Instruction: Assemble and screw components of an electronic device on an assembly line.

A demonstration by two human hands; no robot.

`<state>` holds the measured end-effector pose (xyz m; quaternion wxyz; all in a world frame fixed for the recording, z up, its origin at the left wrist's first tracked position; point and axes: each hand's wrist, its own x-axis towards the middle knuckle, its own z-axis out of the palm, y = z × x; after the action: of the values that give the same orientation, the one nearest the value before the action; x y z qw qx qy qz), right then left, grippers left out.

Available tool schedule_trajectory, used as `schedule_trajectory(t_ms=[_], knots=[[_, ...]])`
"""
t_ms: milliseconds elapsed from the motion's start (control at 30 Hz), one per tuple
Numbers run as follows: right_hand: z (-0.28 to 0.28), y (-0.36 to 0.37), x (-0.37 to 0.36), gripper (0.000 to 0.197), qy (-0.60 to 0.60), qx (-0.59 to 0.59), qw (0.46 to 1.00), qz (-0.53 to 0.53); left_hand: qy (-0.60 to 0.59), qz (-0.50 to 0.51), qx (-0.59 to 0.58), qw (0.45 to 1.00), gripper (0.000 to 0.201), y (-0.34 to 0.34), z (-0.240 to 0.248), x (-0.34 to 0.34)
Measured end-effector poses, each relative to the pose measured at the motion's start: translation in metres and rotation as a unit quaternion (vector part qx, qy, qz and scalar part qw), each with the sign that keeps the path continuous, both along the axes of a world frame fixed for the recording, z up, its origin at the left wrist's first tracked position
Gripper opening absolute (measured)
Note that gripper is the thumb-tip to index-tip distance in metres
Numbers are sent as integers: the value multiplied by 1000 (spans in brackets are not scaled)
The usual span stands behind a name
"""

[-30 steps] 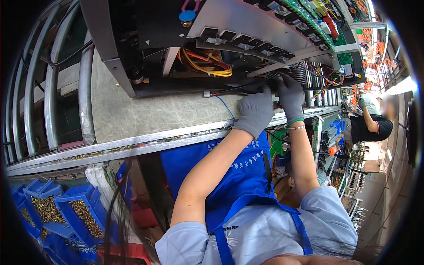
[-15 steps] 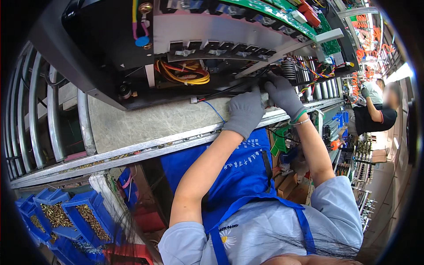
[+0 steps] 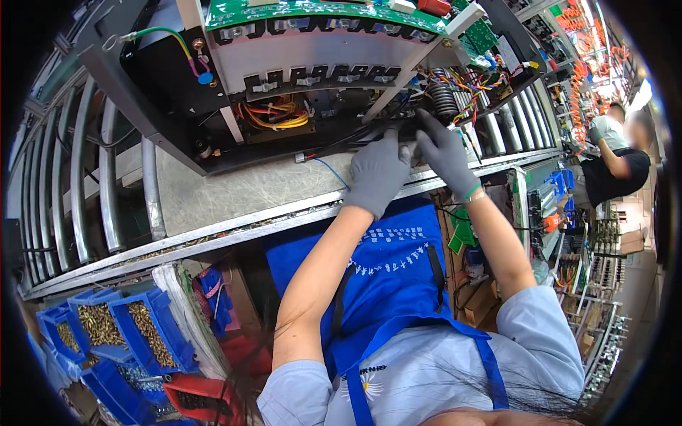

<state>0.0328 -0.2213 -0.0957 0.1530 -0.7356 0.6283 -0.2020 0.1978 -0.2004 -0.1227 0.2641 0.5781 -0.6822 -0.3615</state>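
The left hand (image 3: 380, 174), grey-gloved, is placed over the near edge of the black electronics chassis (image 3: 256, 155), with its back turned up; its fingers are directed at the black cable (image 3: 341, 147), but whether the cable is pinched cannot be told. The right hand (image 3: 446, 153), gloved likewise, is set just beside it; one finger is extended into the chassis below the ribbed black coil (image 3: 442, 101), and another digit is held apart from it; whether its covered fingertips are closed on anything cannot be told.

The chassis is carried on the grey board (image 3: 234, 192); a strip of board is exposed between the chassis's near left corner and the aluminium rail (image 3: 241, 233). The white connector (image 3: 300, 157) is located at the chassis's near edge, left of the left hand; the blue wire (image 3: 328, 169) is run from it toward the left glove. Rollers (image 3: 78, 192) are exposed beyond the board's left edge; a narrow gap is left between the hands.
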Motion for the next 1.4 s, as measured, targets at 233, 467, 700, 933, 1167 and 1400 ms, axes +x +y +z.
schedule_trajectory(t_ms=[233,467,700,933,1167,1400], knots=[[-30,17,-67,27,-206,-163,964,-39,-76,7,-380,922,46,-11,14,-38],[-68,24,-78,26,-318,-148,930,-114,-113,-34,-215,969,74,-43,7,-60],[-53,27,-73,24,-309,-144,936,-85,-27,-31,-157,987,55,-65,8,-68],[-49,30,-90,22,-227,-222,945,-75,328,21,-3,944,40,-65,3,-68],[-51,30,-87,22,-230,-212,947,-78,658,-60,254,707,39,-76,15,-52],[-51,28,-85,22,-215,-209,951,-78,172,-99,-13,980,47,-68,38,-82]])
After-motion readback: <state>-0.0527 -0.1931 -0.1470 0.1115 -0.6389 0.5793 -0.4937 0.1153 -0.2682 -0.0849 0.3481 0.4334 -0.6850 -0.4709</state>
